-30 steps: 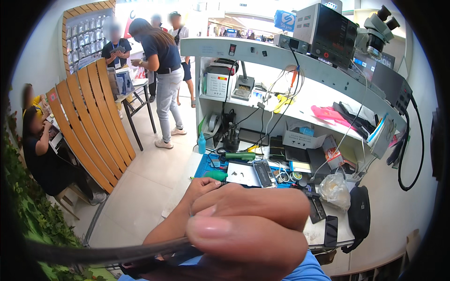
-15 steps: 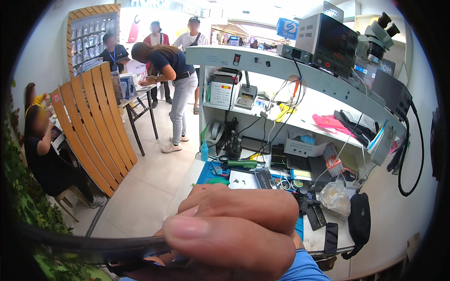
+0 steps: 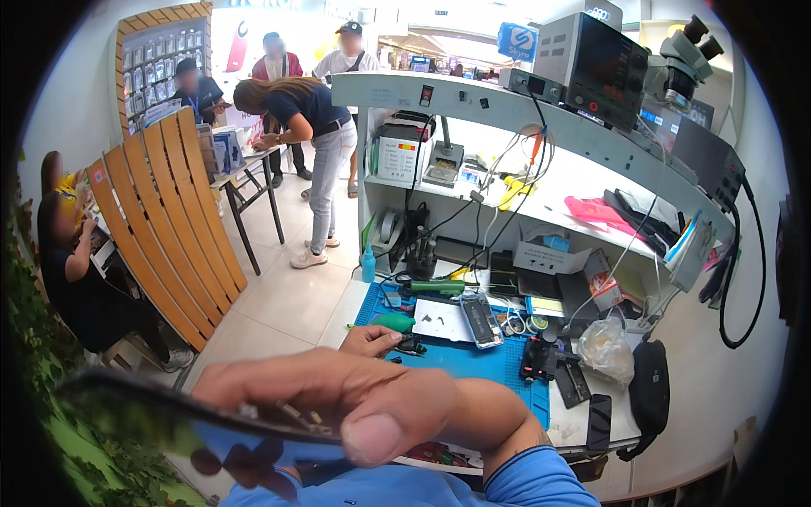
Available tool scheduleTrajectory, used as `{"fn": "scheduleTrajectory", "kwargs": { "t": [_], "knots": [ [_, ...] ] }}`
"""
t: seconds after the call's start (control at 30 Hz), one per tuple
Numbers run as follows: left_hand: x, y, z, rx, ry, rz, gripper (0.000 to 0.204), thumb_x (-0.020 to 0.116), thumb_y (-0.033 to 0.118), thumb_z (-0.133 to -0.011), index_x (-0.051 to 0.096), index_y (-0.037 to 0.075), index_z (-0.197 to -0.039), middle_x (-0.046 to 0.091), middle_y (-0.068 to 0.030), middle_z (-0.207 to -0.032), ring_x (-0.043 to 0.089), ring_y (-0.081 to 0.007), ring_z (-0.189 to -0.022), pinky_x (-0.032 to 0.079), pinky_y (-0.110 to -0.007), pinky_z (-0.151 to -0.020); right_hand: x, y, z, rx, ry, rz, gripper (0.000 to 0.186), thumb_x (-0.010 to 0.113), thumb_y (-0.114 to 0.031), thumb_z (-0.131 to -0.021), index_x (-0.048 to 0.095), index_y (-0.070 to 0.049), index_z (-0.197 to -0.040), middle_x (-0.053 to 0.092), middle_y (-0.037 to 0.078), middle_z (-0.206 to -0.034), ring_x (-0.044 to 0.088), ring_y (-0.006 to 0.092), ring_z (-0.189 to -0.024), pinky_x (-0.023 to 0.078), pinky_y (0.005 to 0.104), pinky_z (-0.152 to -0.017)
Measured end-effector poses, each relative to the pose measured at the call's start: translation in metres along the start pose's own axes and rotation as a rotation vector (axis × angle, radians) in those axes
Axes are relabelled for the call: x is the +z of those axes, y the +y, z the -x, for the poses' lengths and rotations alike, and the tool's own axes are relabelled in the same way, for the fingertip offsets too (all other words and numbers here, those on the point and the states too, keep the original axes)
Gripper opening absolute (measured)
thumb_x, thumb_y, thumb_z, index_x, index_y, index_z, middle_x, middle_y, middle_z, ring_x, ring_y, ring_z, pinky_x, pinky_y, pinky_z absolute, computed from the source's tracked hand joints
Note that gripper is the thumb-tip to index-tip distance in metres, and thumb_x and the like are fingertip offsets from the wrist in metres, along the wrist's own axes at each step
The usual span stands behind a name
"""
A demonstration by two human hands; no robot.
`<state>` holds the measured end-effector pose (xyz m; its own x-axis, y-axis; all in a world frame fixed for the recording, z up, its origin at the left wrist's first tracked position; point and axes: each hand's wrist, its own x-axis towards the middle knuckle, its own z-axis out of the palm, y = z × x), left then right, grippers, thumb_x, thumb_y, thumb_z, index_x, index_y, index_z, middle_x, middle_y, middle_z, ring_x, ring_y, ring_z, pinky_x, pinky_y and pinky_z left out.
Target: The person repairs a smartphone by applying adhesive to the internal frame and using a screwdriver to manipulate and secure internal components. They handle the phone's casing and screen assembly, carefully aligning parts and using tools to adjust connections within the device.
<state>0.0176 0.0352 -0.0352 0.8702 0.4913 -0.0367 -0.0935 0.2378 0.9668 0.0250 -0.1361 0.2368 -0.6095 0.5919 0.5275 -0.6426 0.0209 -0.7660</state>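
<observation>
My right hand (image 3: 380,397) is large and close in the lower middle, closed on a dark, glossy, thin panel (image 3: 144,414) with small fittings on its underside. My left hand (image 3: 367,342) is farther off, its fingers pinched at the blue mat (image 3: 456,359) beside some small black parts; what they hold, if anything, is too small to name. A green blower bulb (image 3: 395,321) lies just beyond it. An opened phone (image 3: 481,321) rests on a white sheet, and a black fixture (image 3: 538,359) stands on the mat's right.
A white shelved bench (image 3: 448,207) carries cables, a monitor (image 3: 606,72) and a microscope (image 3: 684,63). A plastic bag (image 3: 604,346), phone (image 3: 598,422) and black pouch (image 3: 650,397) lie at the right. Several people stand or sit left, near a slatted wooden partition (image 3: 160,228).
My right hand and its panel have turned and shifted left, uncovering the mat and my left hand. The standing person at the table has bent over.
</observation>
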Motion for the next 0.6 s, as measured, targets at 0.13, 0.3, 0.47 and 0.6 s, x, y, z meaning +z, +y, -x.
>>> {"fn": "scheduleTrajectory", "kwargs": {
  "t": [0.13, 0.3, 0.47, 0.6],
  "knots": [
    [0.001, 0.000, -0.004, 0.007, -0.027, 0.011, 0.026, 0.078, 0.021, -0.105, 0.079, -0.005, -0.109, 0.062, 0.0004, -0.079, 0.050, -0.0083, -0.071, 0.038, -0.026, -0.066, -0.007, 0.022, -0.001, -0.100, -0.070, -0.031, 0.083, 0.065, -0.054, -0.096, 0.052, 0.012, -0.145, 0.066, 0.015, -0.110, 0.067, 0.0189, -0.093, 0.053, 0.0312, -0.081],
    [0.005, 0.002, -0.001, 0.006, 0.010, -0.010, 0.024, 0.078, 0.020, -0.105, 0.079, -0.004, -0.109, 0.063, 0.0011, -0.078, 0.051, -0.0075, -0.070, 0.039, -0.025, -0.065, -0.004, 0.020, -0.001, -0.093, -0.116, -0.158, 0.083, 0.060, -0.056, -0.098, 0.052, 0.013, -0.143, 0.065, 0.018, -0.111, 0.068, 0.0214, -0.094, 0.057, 0.0335, -0.076],
    [0.009, 0.011, 0.002, 0.020, 0.011, -0.088, 0.022, 0.078, 0.019, -0.105, 0.080, -0.002, -0.108, 0.063, 0.0020, -0.076, 0.052, -0.0067, -0.069, 0.039, -0.025, -0.063, 0.002, 0.015, 0.000, -0.092, -0.121, -0.222, 0.085, 0.058, -0.057, -0.098, 0.051, 0.014, -0.144, 0.064, 0.020, -0.114, 0.068, 0.0225, -0.096, 0.058, 0.0345, -0.074],
    [0.001, 0.003, -0.004, 0.042, -0.040, -0.129, 0.030, 0.080, 0.027, -0.103, 0.081, -0.001, -0.115, 0.064, 0.0053, -0.077, 0.052, -0.0046, -0.067, 0.041, -0.026, -0.061, 0.002, 0.013, 0.001, -0.092, -0.093, -0.184, 0.088, 0.058, -0.059, -0.097, 0.051, 0.014, -0.145, 0.064, 0.020, -0.116, 0.069, 0.0223, -0.097, 0.059, 0.0346, -0.073]
  ]
}}
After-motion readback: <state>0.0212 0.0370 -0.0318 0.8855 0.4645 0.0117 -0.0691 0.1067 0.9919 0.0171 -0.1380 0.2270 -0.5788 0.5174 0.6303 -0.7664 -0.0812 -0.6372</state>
